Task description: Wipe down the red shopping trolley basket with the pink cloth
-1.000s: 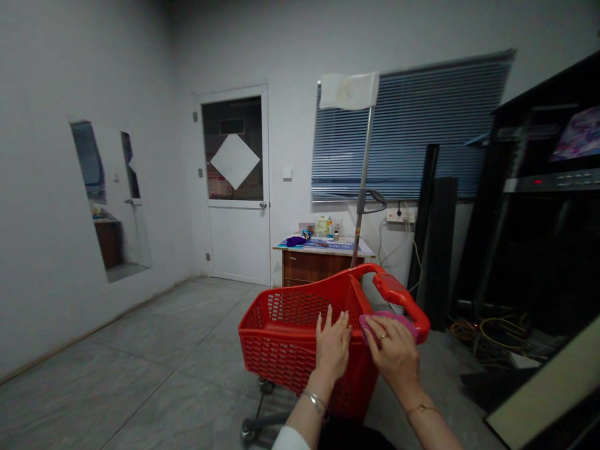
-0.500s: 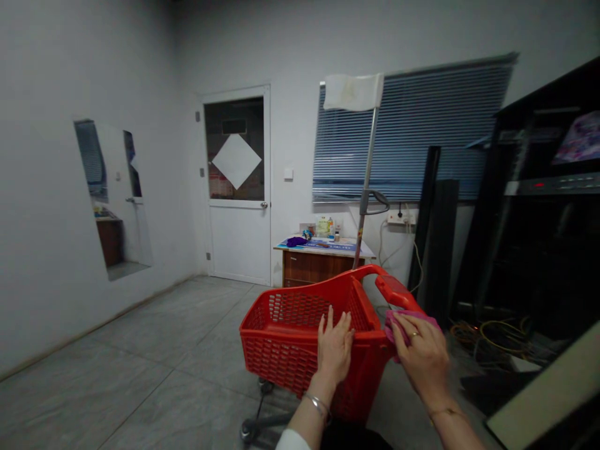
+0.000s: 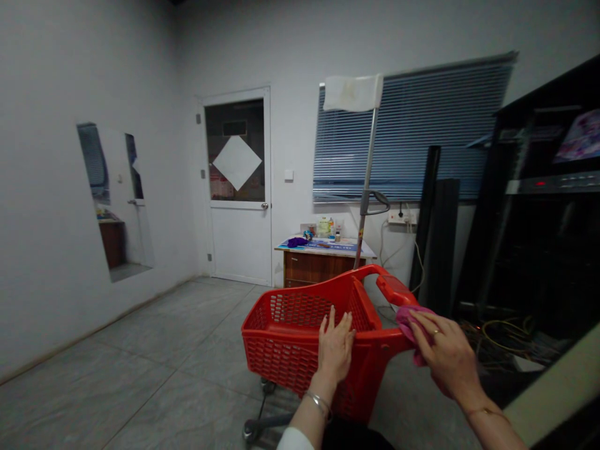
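Observation:
A red plastic shopping cart [image 3: 285, 331] on wheels stands in front of me on the tiled floor. My left hand [image 3: 335, 350] lies flat on the cart's near rim, fingers stretched out, a bracelet on the wrist. My right hand [image 3: 445, 356] presses a pink cloth [image 3: 407, 315] against the right end of the cart's red handle [image 3: 391, 289]; its fingers curl over the cloth, and a ring shows on one finger.
A mop with a white head [image 3: 352, 92] leans behind the cart. A wooden desk [image 3: 319, 259] with small items stands by the wall, beside a white door [image 3: 239, 194]. Black panels [image 3: 434, 231] and a dark cabinet [image 3: 539, 206] with loose cables on the floor fill the right side.
My right hand has slid the pink cloth along the cart handle to the right and slightly down. My left hand has stayed on the rim.

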A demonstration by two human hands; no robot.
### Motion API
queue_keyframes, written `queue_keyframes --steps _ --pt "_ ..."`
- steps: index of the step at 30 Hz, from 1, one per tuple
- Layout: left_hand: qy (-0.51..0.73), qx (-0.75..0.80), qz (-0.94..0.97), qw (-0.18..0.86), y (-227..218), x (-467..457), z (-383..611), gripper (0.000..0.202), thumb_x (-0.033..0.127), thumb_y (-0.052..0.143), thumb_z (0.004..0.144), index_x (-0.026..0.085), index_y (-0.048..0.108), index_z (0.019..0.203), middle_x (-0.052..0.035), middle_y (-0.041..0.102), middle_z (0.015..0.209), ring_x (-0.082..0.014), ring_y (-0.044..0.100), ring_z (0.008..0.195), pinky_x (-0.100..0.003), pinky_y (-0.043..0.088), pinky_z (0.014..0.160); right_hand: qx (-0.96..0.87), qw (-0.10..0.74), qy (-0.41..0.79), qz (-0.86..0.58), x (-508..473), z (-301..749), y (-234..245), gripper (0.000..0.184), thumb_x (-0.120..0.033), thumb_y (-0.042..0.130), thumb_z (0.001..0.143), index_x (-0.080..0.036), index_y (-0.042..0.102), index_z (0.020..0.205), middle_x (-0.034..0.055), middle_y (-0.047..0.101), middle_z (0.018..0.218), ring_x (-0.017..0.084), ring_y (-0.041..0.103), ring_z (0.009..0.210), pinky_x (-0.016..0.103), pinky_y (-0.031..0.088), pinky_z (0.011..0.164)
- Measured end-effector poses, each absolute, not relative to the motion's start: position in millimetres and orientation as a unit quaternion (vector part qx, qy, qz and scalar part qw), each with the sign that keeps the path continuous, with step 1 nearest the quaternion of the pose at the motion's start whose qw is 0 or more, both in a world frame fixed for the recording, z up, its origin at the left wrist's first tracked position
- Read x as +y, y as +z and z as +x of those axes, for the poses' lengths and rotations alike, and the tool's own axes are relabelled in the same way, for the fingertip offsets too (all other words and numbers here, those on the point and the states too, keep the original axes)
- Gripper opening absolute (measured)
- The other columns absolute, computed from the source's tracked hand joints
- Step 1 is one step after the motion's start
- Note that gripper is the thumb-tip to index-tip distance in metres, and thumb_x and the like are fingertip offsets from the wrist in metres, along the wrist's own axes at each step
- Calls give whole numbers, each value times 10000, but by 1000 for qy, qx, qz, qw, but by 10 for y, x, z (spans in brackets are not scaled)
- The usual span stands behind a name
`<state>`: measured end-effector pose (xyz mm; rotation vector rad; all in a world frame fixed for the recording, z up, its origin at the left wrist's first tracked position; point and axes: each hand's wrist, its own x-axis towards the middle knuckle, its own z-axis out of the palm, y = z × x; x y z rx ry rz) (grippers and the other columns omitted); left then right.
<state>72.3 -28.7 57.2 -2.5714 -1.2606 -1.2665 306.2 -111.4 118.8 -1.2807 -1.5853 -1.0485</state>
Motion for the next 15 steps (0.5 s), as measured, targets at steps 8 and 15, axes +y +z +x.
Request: queue_keyframes --steps 8,15 --pt "-404 -407 -819 5 634 -308 735 420 284 325 1027 269 421 1436 30 469 1464 -217 151 1470 -491 252 1178 -584 437 -454 -512 -1001 2492 997 259 -257 585 869 -217 675 1108 64 688 1051 200 585 1001 384 422 979" --pt "-406 -397 -823 6 586 -272 723 426 270 330 1024 265 411 1442 32 459 1471 -214 136 1473 -472 270 1170 -675 390 -419 -465 -964 2303 970 286 -233 558 889 -231 652 1158 46 689 1095 176 573 1033 342 418 967"
